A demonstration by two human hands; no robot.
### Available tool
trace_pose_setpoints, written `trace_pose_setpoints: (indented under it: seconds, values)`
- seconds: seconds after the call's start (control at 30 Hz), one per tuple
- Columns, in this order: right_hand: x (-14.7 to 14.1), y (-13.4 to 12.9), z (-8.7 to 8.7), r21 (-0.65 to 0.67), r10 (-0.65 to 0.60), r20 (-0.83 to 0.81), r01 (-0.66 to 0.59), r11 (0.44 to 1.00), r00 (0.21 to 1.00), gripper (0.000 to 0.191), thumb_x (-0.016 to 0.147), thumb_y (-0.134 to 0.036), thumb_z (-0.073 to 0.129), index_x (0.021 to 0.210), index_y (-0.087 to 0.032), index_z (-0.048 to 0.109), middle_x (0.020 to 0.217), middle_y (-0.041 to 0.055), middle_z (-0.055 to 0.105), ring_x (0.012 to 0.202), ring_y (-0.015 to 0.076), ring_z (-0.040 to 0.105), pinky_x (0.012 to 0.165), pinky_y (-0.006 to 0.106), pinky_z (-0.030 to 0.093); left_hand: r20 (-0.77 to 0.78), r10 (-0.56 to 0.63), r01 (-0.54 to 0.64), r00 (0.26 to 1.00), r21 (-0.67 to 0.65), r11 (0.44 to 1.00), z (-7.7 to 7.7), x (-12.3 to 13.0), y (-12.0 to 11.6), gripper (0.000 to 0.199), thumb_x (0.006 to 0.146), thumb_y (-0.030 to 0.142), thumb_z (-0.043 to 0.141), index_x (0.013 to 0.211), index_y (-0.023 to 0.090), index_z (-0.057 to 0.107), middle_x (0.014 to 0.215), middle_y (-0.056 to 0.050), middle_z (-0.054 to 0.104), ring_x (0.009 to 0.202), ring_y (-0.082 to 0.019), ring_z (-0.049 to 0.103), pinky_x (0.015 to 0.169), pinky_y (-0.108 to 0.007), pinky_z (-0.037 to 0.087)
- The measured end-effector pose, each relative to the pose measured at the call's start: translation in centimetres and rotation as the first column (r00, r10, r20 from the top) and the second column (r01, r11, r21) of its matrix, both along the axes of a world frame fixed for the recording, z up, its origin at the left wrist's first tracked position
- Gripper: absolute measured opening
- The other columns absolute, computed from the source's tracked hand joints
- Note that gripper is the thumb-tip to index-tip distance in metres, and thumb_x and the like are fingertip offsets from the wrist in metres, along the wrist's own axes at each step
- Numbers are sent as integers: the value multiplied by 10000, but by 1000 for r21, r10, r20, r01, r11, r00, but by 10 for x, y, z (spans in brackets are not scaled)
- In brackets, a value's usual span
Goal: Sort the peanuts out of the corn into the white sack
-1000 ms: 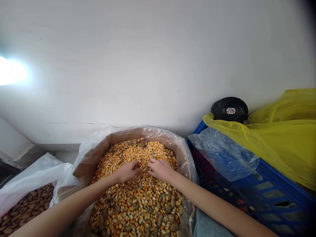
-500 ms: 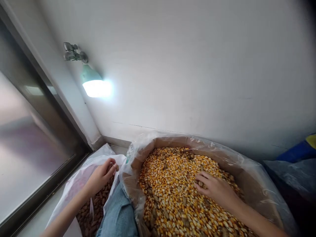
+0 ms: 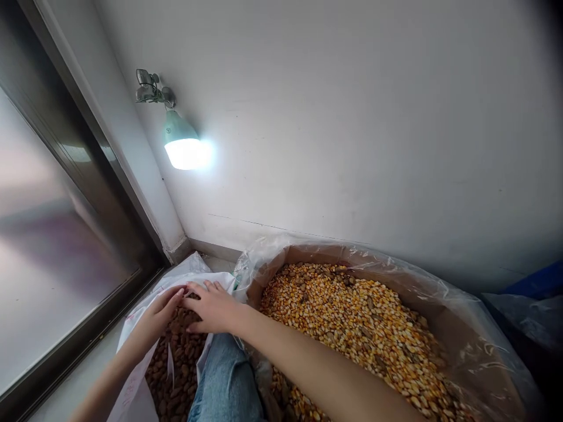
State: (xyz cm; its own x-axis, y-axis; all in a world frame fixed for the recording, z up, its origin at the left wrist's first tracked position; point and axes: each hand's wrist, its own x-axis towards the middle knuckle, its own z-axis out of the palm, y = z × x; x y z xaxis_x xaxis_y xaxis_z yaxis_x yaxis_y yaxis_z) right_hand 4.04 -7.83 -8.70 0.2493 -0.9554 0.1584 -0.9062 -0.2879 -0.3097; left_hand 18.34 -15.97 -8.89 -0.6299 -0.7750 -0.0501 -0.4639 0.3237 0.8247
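My left hand (image 3: 159,316) is over a white bag (image 3: 138,337) at the lower left. Its fingers are bent and pressed together, and whatever they may hold is hidden. My right hand (image 3: 217,308) reaches across from the right, fingers spread, its fingertips close to or touching those of my left hand. Under both hands, the bag contains many reddish-brown nut kernels (image 3: 176,363). To the right, yellow corn kernels (image 3: 352,316) fill a cardboard box (image 3: 457,334) lined with clear plastic. Brown, shell-like pieces (image 3: 347,278) lie among the corn. My right forearm crosses above the box.
A lit green-topped bulb (image 3: 182,140) hangs from a metal valve (image 3: 149,88) on the white wall (image 3: 352,117). A dark-framed glass door (image 3: 53,252) stands at the left. My jeans-covered leg (image 3: 229,381) lies between bag and box. A blue object (image 3: 534,281) sits at the far right.
My right hand has left the corn and moved left to my left hand over the bag. My left hand has come slightly left and down. The view has shifted a little.
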Motion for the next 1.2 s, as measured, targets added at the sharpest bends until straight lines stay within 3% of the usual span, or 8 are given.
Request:
trace_pose_setpoints:
  seconds: [0.23,0.37,0.47,0.8,0.9,1.0,1.07,1.2]
  values:
    - [-78,105,13,28,-409,257,416,909,876,219,802,-272,360,896,-205,547,930,16,526,831,114,486,759,246,388,1,-280,279,960,-79,957,11,-31,57,364,738,494,417,980,236,503,1001,-21,532,890,-167,507,743,-233,435]
    - [-94,166,-10,187,-550,98,527,829,830,179,777,-267,411,837,-205,568,842,17,551,836,144,479,740,276,372,328,-586,666,741,-243,706,9,-89,87,253,796,400,361,927,262,528,910,-10,558,791,-171,533,695,-273,425]
    - [-83,177,-39,275,-534,-18,518,810,845,193,744,-306,455,815,-176,578,844,49,552,868,189,469,749,312,382,597,-608,840,524,-247,482,-5,-132,106,172,760,252,426,817,182,573,825,-89,578,761,-273,547,657,-382,425]
    - [-73,170,-53,258,-567,31,541,800,823,202,673,-259,470,767,-122,585,866,110,547,896,236,463,760,374,395,713,-606,923,354,-162,349,-45,-148,113,182,690,166,421,777,137,578,801,-140,576,758,-325,540,630,-409,402]
    - [-103,178,-27,489,-676,412,478,730,611,223,659,-324,500,778,-145,560,785,61,565,722,168,519,637,293,421,599,-694,897,399,-96,433,-37,-146,110,172,684,245,441,805,169,536,793,-66,567,731,-217,528,635,-301,389]
    - [-144,195,-5,589,-640,758,293,753,124,216,653,-283,516,827,-160,483,839,34,544,667,110,527,547,215,421,252,-812,800,527,175,573,-26,-151,112,219,705,297,409,871,173,480,766,-21,519,675,-133,475,606,-226,369]
    - [-171,212,-1,509,-493,860,287,812,-130,210,649,-225,502,841,-172,434,904,25,519,703,89,526,582,202,437,-14,-800,720,599,446,531,-18,-160,115,242,718,311,368,905,176,441,760,-13,474,648,-115,454,575,-212,374]
    - [-207,251,-16,479,-444,878,345,808,-178,236,712,-333,450,885,-173,441,864,24,510,682,76,507,601,201,425,-255,-629,614,734,646,454,-4,-200,118,315,738,449,277,778,166,411,641,3,381,509,-93,382,471,-203,336]
